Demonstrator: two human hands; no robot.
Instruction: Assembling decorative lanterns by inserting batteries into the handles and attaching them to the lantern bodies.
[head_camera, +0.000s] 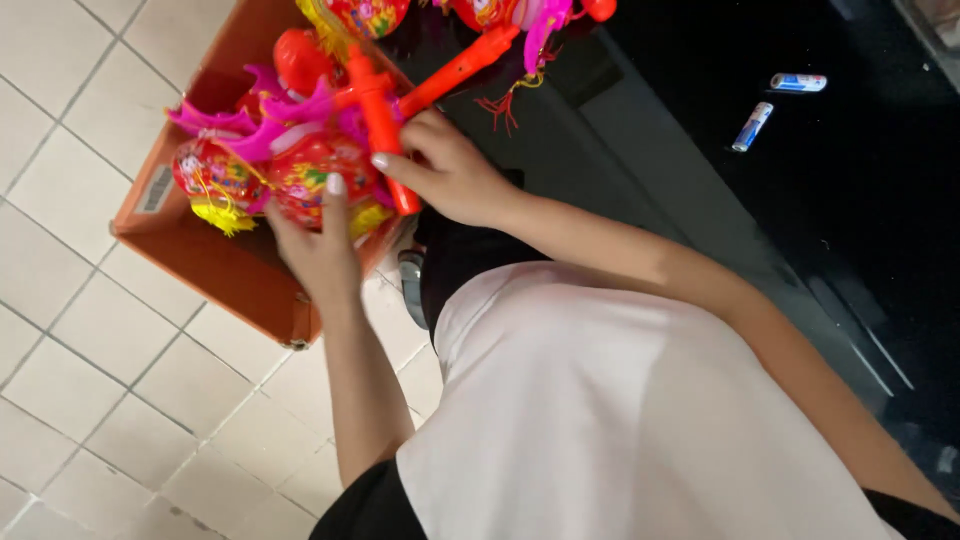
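1. My left hand (318, 248) lies flat against the near side of a round red lantern (322, 172), fingers stretched out and close together, the thumb pressing its lower edge. It steadies the toy rather than clamps it.
2. My right hand (448, 172) is closed around an orange stick (383, 125), which runs from the lantern's top down into my palm. The fingers are curled tight on the lower end.
3. The lantern sits at the near edge of an orange cardboard box (222, 268), which stands on the pale tiled floor (95, 370) beside a black table (800, 190).
4. In the box I count two printed red lanterns side by side, the one I hold and a second lantern (207, 172) to its left, both with pink fins and yellow tassels. More red and pink pieces lie behind them, too jumbled to count.
5. A second orange stick (462, 67) slants up towards the table edge, where more lantern toys lie, cut off by the frame.
6. Two small batteries (775, 103) lie on the black table, near each other, well apart from my hands.
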